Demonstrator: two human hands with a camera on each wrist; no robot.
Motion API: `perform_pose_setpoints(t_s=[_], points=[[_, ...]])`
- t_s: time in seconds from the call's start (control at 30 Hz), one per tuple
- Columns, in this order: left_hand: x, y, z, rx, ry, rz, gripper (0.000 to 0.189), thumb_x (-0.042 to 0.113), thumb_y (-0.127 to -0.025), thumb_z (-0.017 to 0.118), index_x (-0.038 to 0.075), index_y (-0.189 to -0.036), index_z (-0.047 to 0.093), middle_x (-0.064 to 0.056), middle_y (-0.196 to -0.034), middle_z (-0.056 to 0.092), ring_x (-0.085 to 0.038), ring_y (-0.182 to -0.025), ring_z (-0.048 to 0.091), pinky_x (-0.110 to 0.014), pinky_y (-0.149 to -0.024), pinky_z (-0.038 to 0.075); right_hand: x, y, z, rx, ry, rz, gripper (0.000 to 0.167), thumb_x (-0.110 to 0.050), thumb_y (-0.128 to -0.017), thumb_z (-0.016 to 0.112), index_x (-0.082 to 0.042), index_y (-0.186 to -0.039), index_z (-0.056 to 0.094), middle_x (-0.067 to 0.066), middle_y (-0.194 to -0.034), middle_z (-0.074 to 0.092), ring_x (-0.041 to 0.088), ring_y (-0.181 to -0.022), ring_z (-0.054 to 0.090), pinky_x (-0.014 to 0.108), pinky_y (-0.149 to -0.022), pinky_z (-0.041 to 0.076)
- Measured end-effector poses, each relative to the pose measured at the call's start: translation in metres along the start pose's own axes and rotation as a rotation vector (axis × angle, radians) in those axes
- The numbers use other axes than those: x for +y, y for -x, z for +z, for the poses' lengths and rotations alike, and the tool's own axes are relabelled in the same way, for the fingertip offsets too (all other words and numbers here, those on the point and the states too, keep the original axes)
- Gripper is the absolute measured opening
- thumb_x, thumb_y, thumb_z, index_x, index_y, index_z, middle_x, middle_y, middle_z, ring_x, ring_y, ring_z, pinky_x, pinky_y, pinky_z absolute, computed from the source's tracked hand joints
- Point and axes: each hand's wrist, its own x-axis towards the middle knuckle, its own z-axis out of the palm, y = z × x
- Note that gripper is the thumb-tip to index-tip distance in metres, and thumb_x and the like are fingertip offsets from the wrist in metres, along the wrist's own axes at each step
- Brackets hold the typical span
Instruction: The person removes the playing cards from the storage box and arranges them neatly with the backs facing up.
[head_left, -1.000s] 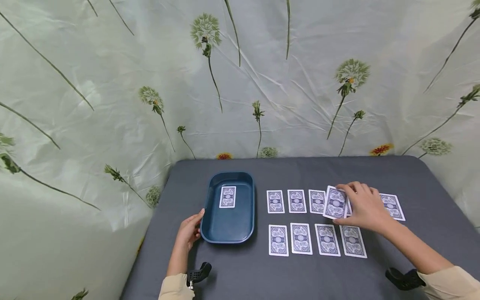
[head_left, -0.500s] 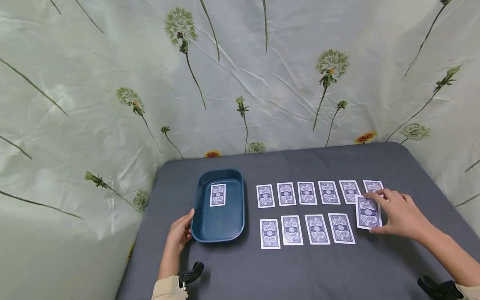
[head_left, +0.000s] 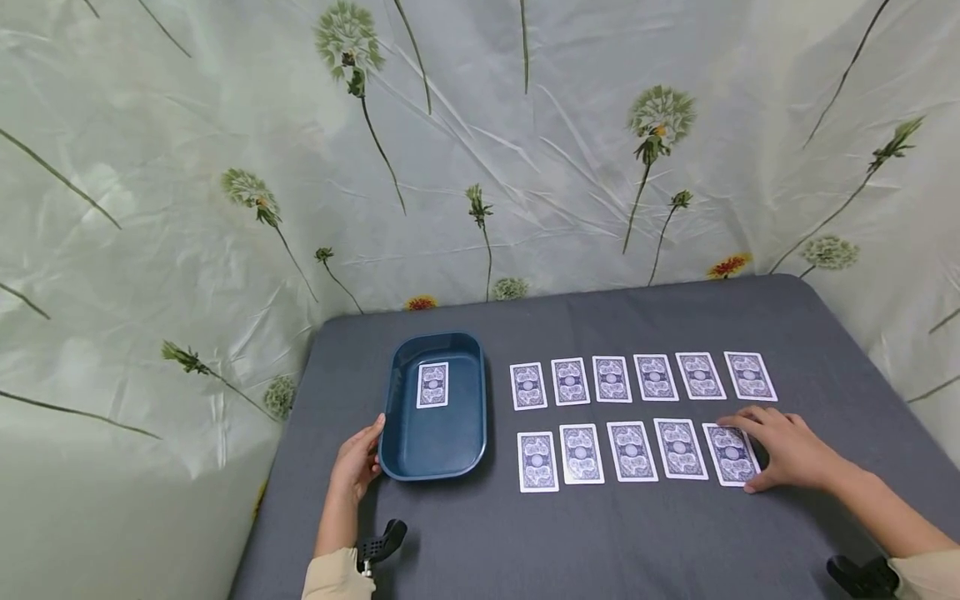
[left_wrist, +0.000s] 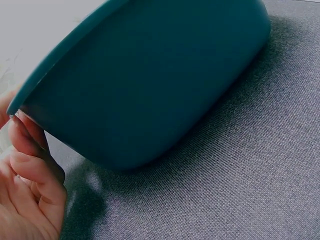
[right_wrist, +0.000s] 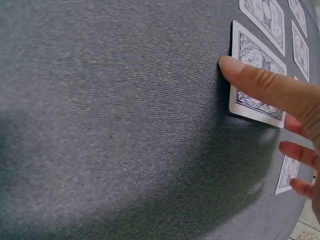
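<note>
In the head view my left hand grips the left rim of a dark blue tray. The left wrist view shows the fingers curled under that rim. One playing card lies back up inside the tray. My right hand holds another playing card by its far and near edges, at the right end of the front row. Seen from the right wrist, the thumb lies over the near edge of this card, which is close over the cloth.
Several face-down cards form a back row, ending at a right card. The front row runs left to a card. Grey cloth covers the table, and a flowered sheet hangs behind it.
My right hand has carried the card from over the back row, rightward and nearer, down to the front row's right end. The left hand keeps its grip on the tray. The head view has shifted.
</note>
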Motion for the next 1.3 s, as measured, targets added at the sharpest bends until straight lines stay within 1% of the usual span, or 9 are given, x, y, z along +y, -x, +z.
perform_pose_setpoints(t_s=[0.13,0.3,0.4,0.53,0.6,0.8,1.0,1.13,1.3], points=[[-0.001,0.0,-0.001,0.001,0.002,0.001,0.037,0.049,-0.081,0.065,0.013,-0.088,0.059,0.006,-0.066,0.048,-0.006,-0.049,0.039,-0.019,-0.046,0.033,0.004,-0.002,0.002,-0.006,-0.034,-0.003,0.087,-0.051,-0.039,0.084,-0.013,-0.113,0.058,0.005,-0.101,0.053,0.03,-0.093,0.052,0.045,-0.067,0.035],[-0.001,0.0,0.0,0.0,0.003,0.006,0.04,0.05,-0.079,0.066,0.013,-0.089,0.058,0.005,-0.067,0.049,-0.006,-0.05,0.039,-0.019,-0.047,0.033,0.007,-0.005,0.002,-0.07,-0.1,0.006,0.088,-0.053,-0.044,0.083,-0.011,-0.116,0.054,0.01,-0.104,0.051,0.034,-0.095,0.051,0.052,-0.068,0.041],[0.0,0.0,0.0,-0.001,0.005,0.011,0.036,0.049,-0.08,0.066,0.014,-0.085,0.059,0.005,-0.067,0.048,-0.006,-0.05,0.039,-0.019,-0.047,0.033,0.006,-0.006,0.001,-0.096,-0.116,0.026,0.09,-0.052,-0.044,0.084,-0.009,-0.116,0.052,0.015,-0.107,0.051,0.038,-0.096,0.05,0.056,-0.07,0.041],[0.0,0.0,0.002,-0.018,0.016,0.011,0.031,0.046,-0.081,0.066,0.016,-0.079,0.059,0.005,-0.064,0.047,-0.006,-0.048,0.038,-0.019,-0.046,0.033,-0.002,-0.008,-0.006,-0.032,-0.09,0.059,0.093,-0.054,-0.045,0.084,-0.007,-0.117,0.051,0.021,-0.106,0.053,0.042,-0.096,0.052,0.057,-0.072,0.042],[-0.001,-0.001,0.001,-0.021,0.021,0.007,0.03,0.046,-0.082,0.066,0.016,-0.079,0.059,0.005,-0.064,0.048,-0.006,-0.048,0.038,-0.019,-0.045,0.032,-0.01,-0.014,-0.013,0.007,-0.07,0.079,0.09,-0.056,-0.049,0.083,-0.006,-0.117,0.052,0.021,-0.105,0.053,0.041,-0.094,0.054,0.056,-0.073,0.043],[-0.001,0.0,-0.001,-0.015,0.03,0.011,0.029,0.044,-0.083,0.065,0.016,-0.079,0.059,0.005,-0.062,0.045,-0.006,-0.048,0.037,-0.019,-0.045,0.03,-0.044,-0.053,-0.032,0.069,-0.011,0.082,0.081,-0.055,-0.061,0.078,-0.005,-0.12,0.054,0.019,-0.107,0.054,0.035,-0.09,0.056,0.052,-0.071,0.046],[-0.001,0.001,-0.001,-0.022,0.03,0.015,0.031,0.044,-0.083,0.065,0.014,-0.082,0.058,0.005,-0.063,0.043,-0.006,-0.049,0.037,-0.019,-0.045,0.03,-0.084,-0.101,-0.032,0.194,-0.009,-0.057,0.071,-0.054,-0.064,0.077,-0.012,-0.117,0.058,0.008,-0.103,0.056,0.023,-0.084,0.055,0.04,-0.065,0.045],[0.0,0.001,-0.001,-0.015,0.033,0.016,0.033,0.046,-0.081,0.066,0.014,-0.081,0.058,0.005,-0.064,0.042,-0.007,-0.049,0.036,-0.019,-0.045,0.03,-0.111,-0.132,-0.031,0.216,-0.038,-0.14,0.067,-0.056,-0.066,0.074,-0.016,-0.117,0.059,0.004,-0.104,0.056,0.02,-0.084,0.054,0.036,-0.062,0.044],[0.001,0.001,-0.001,-0.013,0.049,0.015,0.032,0.045,-0.081,0.067,0.014,-0.083,0.058,0.005,-0.064,0.042,-0.007,-0.049,0.036,-0.019,-0.044,0.029,-0.149,-0.169,-0.03,0.213,-0.074,-0.204,0.063,-0.06,-0.071,0.068,-0.018,-0.118,0.058,0.002,-0.104,0.055,0.016,-0.082,0.053,0.031,-0.06,0.043]])
